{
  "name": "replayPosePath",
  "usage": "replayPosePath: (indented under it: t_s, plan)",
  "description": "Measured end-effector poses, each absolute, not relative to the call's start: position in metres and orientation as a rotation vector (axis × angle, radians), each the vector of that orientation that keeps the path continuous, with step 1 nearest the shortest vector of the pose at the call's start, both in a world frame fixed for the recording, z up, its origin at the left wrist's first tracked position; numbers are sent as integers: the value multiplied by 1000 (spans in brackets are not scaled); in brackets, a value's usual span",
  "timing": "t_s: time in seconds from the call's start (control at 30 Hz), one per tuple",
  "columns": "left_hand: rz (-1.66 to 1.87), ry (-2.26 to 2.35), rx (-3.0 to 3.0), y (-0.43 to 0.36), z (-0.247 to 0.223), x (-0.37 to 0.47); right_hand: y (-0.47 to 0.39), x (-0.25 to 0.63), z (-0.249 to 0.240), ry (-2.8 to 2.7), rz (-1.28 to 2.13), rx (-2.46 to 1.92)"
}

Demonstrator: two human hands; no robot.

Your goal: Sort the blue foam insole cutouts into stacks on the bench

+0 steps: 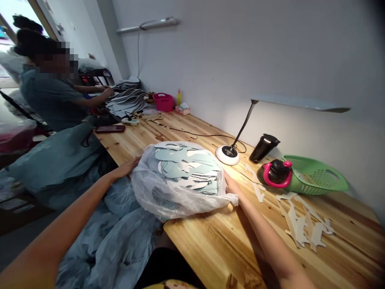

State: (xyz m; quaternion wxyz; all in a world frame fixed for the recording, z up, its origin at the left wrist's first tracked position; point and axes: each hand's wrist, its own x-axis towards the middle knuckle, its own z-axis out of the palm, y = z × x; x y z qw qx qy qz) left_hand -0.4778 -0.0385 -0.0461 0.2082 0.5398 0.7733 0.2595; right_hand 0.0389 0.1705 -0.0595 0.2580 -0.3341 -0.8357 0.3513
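Note:
A translucent plastic bag (168,200) lies at the edge of the wooden table (198,241), its mouth open upward. Inside it show stacked pale green and white cut-out pieces (186,164). My left hand (129,166) is at the bag's left rim, its fingers partly hidden by the plastic. At the right side, my right hand (231,185) touches the bag's rim; its fingertips are hidden behind the bag's edge.
A lamp (227,155), a black tumbler (264,147), a black and pink bottle (276,173), a green basket (319,176) and white scraps (300,224) occupy the right. Phone (110,129), pink basket (163,102) and a seated person (54,92) are farther left.

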Motion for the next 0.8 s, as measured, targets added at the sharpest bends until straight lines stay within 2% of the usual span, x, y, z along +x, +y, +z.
replayPosePath:
  t_s: [0.1,0.2,0.33,0.43,0.63,0.8]
  plan:
    - [803,2310,1632,-80,-48,-451,131,75,-75,-2429,895,-843]
    - [999,2439,1893,-103,-38,-392,100,98,-81,-2539,633,-828]
    - [767,2051,2437,-100,-25,-309,86,93,-72,-2471,183,-826]
    - [668,1755,2714,-95,-31,-272,82,87,-73,-2606,41,-624]
    - [605,1677,2840,-117,-73,-255,65,115,-85,-2685,58,-597]
    - [647,1744,2827,-110,-90,-290,60,94,-86,-2757,250,-644]
